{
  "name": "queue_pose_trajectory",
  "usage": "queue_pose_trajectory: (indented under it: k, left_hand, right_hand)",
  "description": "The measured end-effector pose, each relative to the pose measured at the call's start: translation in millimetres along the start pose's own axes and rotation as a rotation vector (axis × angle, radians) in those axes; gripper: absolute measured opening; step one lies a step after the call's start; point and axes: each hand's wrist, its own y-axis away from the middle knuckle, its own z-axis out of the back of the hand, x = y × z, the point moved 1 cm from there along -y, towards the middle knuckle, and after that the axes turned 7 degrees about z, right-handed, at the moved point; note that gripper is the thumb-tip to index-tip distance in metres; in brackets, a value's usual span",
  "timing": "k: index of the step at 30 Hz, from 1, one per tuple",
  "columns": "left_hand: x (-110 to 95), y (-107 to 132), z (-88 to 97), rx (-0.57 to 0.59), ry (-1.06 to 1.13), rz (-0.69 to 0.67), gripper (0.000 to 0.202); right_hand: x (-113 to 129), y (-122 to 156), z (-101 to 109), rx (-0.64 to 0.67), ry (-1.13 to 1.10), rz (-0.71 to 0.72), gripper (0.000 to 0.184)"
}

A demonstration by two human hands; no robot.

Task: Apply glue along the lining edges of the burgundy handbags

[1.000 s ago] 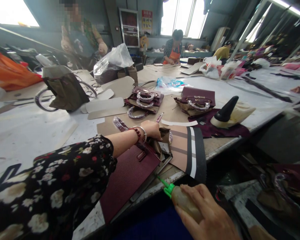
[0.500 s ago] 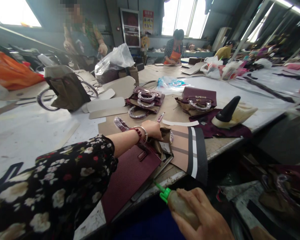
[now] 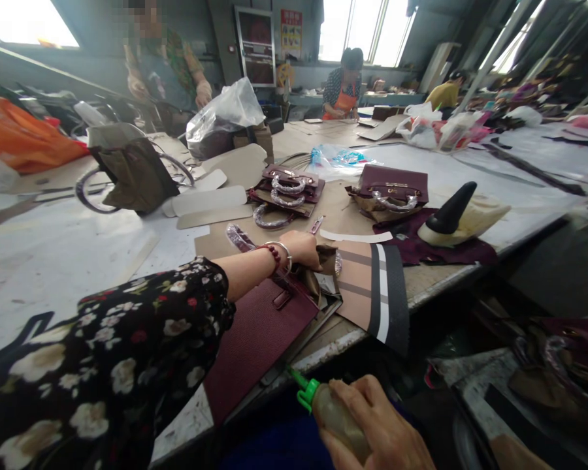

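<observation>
My left hand [image 3: 302, 249] reaches across the table and is closed on the brown lining at the open top of a maroon handbag [image 3: 255, 336] that lies flat at the table edge. Beads and a silver bangle ring that wrist. Low in the view, below the table edge, my right hand [image 3: 379, 434] is wrapped round a squeeze bottle [image 3: 330, 414] with a green nozzle that points up and left at the bag's near edge. A striped brown, white and black panel [image 3: 375, 287] lies just right of the bag.
Two more maroon handbags [image 3: 288, 186] [image 3: 391, 189] sit farther back, with a black cone form [image 3: 451, 210] on maroon cloth to the right. Card patterns [image 3: 210, 199], an olive bag [image 3: 132, 173] and plastic bags [image 3: 225, 114] lie beyond. Other people work at the far side.
My right hand and the bottle have slid left and lower, beneath the table edge. My left hand has kept its hold at the bag's top.
</observation>
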Motion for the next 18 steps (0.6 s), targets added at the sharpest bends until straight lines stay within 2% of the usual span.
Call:
queue_pose_trajectory:
  k: [7, 11, 18]
  left_hand:
    - [1.0, -1.0, -0.6, -0.009, 0.011, -0.002, 0.066]
    - [2.0, -0.9, -0.9, -0.016, 0.017, -0.006, 0.065]
    - [2.5, -1.1, -2.1, -0.024, 0.002, -0.012, 0.067]
  right_hand:
    - [-2.8, -5.9, 11.6, -0.025, 0.069, -0.052, 0.039]
    - [5.1, -3.4, 4.6, -0.005, 0.019, 0.02, 0.044]
    - [-1.9, 3.1, 6.0, -0.047, 0.05, -0.048, 0.038]
